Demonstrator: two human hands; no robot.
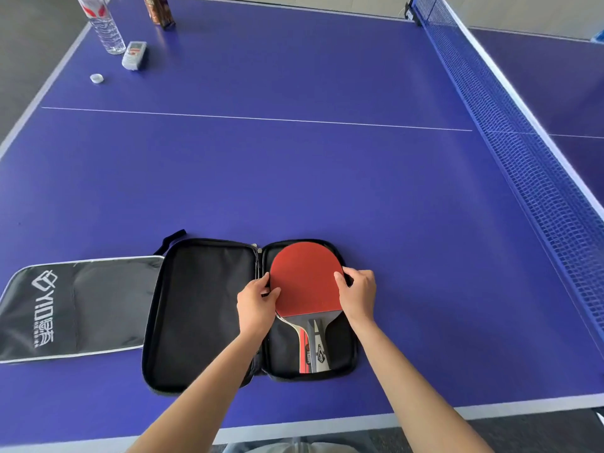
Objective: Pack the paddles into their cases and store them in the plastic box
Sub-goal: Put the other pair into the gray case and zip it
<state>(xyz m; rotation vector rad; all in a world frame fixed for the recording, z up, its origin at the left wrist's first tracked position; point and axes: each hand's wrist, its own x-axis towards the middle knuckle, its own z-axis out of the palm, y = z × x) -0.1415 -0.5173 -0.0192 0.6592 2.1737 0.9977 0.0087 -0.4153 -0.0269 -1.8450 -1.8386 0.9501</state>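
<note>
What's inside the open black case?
A red paddle lies in the right half of the open black case, handle toward the person. The left hand and right hand grip its edges. The left half shows only black lining. Anything under the paddle is hidden.

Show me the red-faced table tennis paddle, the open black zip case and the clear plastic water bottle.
red-faced table tennis paddle (305,277): head view, middle of red rubber.
open black zip case (206,308): head view, empty left half's lining.
clear plastic water bottle (106,27): head view, ribbed body.

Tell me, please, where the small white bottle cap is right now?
In the head view, the bottle cap lies far left on the blue table, near its edge, just in front of the water bottle and left of the white packet.
</note>
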